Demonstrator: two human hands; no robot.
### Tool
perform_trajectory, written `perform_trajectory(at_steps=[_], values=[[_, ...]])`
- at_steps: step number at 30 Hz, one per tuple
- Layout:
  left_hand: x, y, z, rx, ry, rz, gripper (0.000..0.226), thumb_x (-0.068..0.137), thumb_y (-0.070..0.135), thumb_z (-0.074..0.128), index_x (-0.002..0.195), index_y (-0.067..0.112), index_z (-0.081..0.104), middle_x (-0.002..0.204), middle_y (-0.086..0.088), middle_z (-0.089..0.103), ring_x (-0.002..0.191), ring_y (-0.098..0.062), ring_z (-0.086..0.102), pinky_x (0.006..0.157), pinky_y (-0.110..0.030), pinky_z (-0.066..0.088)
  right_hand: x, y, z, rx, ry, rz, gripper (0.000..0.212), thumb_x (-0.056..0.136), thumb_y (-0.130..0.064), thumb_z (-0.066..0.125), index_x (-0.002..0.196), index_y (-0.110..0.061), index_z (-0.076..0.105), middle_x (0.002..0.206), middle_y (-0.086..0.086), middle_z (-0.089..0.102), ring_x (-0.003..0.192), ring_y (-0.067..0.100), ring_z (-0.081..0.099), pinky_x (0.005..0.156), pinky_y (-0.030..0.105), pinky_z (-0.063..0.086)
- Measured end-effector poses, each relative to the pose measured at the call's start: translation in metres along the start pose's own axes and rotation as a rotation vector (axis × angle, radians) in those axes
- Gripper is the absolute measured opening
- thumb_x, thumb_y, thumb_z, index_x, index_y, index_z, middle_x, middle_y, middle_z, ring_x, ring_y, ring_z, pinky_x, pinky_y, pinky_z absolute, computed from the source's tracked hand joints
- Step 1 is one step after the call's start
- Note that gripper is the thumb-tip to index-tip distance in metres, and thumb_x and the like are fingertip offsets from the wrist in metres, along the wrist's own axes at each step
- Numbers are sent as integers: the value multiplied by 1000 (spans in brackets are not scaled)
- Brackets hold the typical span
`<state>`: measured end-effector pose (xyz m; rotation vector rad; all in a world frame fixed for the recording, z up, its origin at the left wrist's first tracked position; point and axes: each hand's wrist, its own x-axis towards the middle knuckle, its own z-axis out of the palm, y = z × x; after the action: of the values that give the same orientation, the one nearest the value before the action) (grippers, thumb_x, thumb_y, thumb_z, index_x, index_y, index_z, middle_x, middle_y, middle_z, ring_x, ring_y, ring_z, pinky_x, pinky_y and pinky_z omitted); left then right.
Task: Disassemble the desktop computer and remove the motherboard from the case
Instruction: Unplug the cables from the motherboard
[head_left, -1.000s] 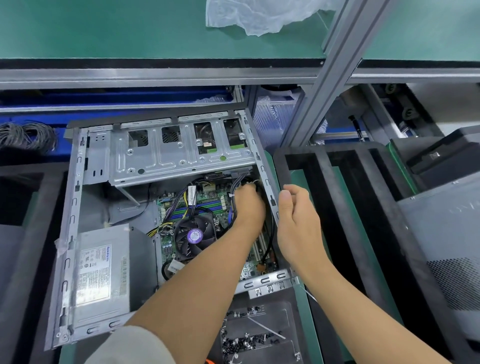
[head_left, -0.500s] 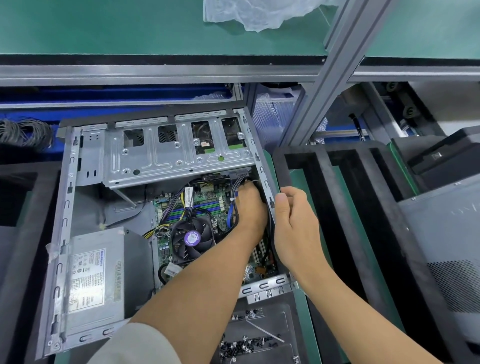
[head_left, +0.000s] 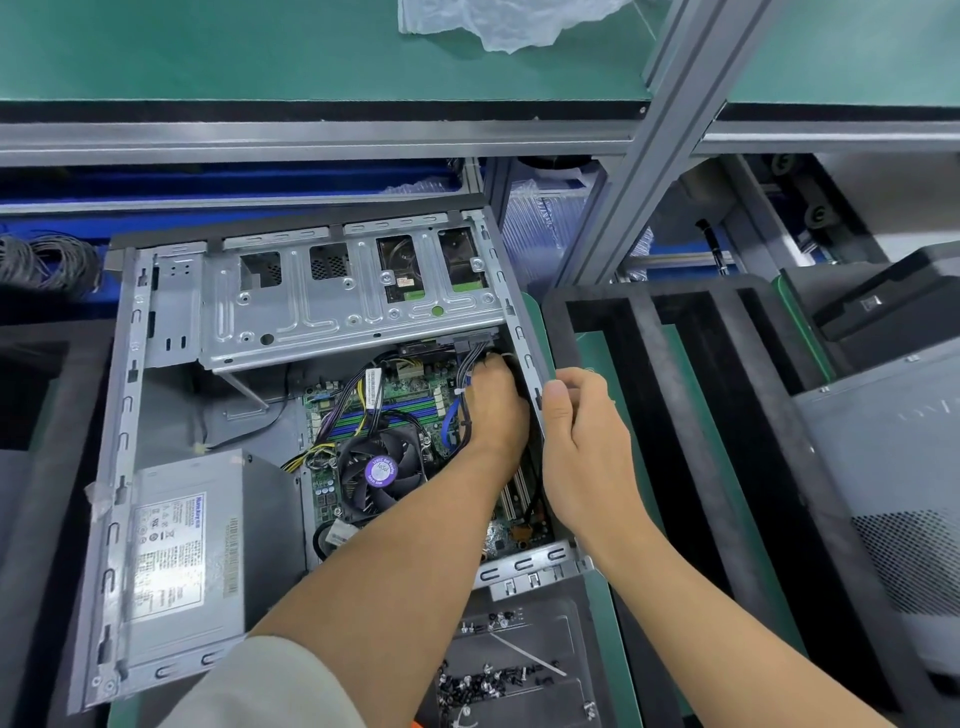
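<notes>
Leftmost, power supply (head_left: 182, 561) in the near left corner of the open case (head_left: 124, 415), drive cage (head_left: 343, 296) across the far end. Further right, motherboard (head_left: 415, 400) seated on the case floor, fan (head_left: 382, 470) on top. Next, left hand (head_left: 493, 410) deep among the cables (head_left: 467, 374) near the far right corner, fingers curled around them. Then right hand (head_left: 582, 441) at the case's right wall, fingers curled, thumb against the rim; cannot tell what, if anything, pinched. Nearer, loose screws (head_left: 483, 680) on a dark tray (head_left: 566, 634).
</notes>
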<state>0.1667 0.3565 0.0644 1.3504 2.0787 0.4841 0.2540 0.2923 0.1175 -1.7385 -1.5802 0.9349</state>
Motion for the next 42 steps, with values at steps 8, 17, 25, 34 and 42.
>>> perform_trajectory(at_steps=[8,17,25,34,42], values=[[2,-5,3,10,32,23,20,95,8,52,112,1,60,112,-18,64,103,-34,59,67,-29,31,0,2,1,-10,6,7,50,93,-56,30,128,-26,47,114,-10,58,108,10,53,90,30,44],[-1,-3,0,-67,68,8,17,93,3,51,101,-1,64,103,-22,66,93,-38,59,61,-29,27,0,4,2,-27,5,-10,46,97,-52,32,128,-23,48,114,-8,58,108,11,51,88,29,42],[-4,1,-5,-168,83,-32,17,91,-1,51,96,-3,66,97,-22,68,79,-32,56,56,-25,24,2,4,2,-6,5,12,49,94,-57,30,127,-26,48,114,-11,58,110,11,52,94,35,45],[-6,3,-8,-218,47,-39,19,91,-4,48,95,-5,67,97,-24,69,88,-39,61,58,-28,30,2,2,2,-8,-2,1,56,91,-61,28,128,-24,48,115,-8,58,110,13,52,94,36,44],[-8,3,-8,-258,46,-34,21,91,-6,47,91,-7,68,94,-26,69,88,-41,62,63,-35,36,1,1,2,-20,-2,-1,54,93,-59,29,129,-23,48,115,-8,58,109,12,51,94,37,45]])
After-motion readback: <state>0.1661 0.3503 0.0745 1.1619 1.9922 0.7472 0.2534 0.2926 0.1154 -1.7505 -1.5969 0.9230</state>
